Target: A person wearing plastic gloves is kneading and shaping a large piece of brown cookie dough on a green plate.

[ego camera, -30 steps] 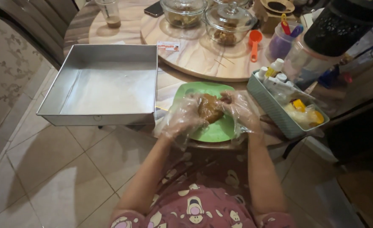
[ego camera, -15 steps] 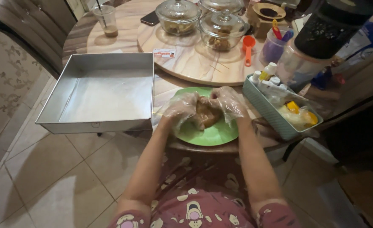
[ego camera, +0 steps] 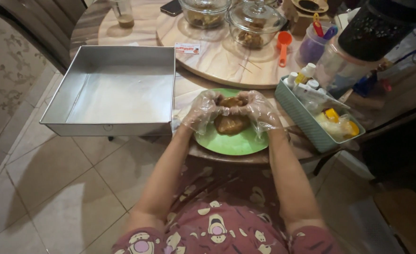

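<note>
Both my hands wear thin clear plastic gloves. My left hand [ego camera: 202,112] and my right hand [ego camera: 258,110] meet over a green plate [ego camera: 231,141] at the table's near edge. Together they pinch the top of a brown sticky lump of dough [ego camera: 230,123], which rests on the plate. The fingertips of both hands touch above the lump and hide its upper part.
A large square metal baking tin [ego camera: 111,91] sits left of the plate, overhanging the table edge. A teal basket [ego camera: 306,123] of small bottles and packets stands to the right. Behind are a round wooden turntable [ego camera: 217,56] with two lidded glass bowls, an orange scoop [ego camera: 282,44] and a dark jar.
My hands have drawn closer together on the dough and the view has shifted slightly, so the plate sits lower and more central.
</note>
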